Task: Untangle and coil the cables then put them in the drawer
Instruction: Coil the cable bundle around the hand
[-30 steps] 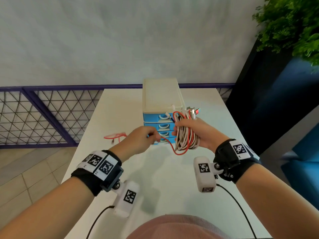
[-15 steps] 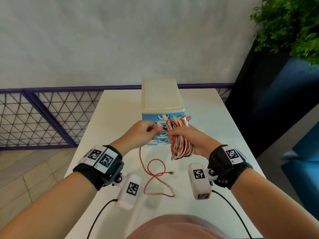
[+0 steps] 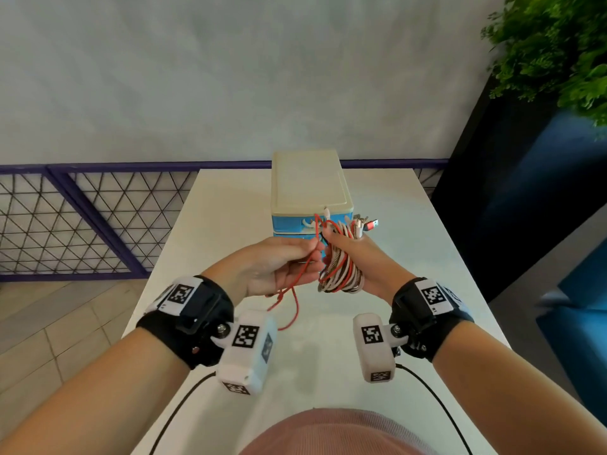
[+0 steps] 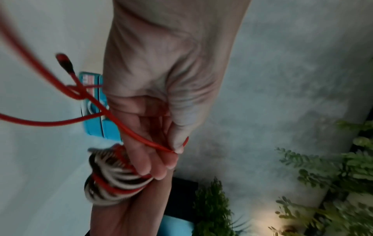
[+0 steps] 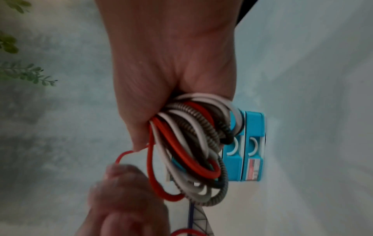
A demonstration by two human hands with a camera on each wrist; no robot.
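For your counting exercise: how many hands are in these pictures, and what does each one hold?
2. The left hand pinches the loose red cable above the table. The right hand grips the coiled cable bundle in front of the drawer unit.

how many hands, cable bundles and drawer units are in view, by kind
hands: 2, left hand pinching the red cable, right hand gripping the cable bundle
cable bundles: 1
drawer units: 1, the drawer unit on the table
total: 4
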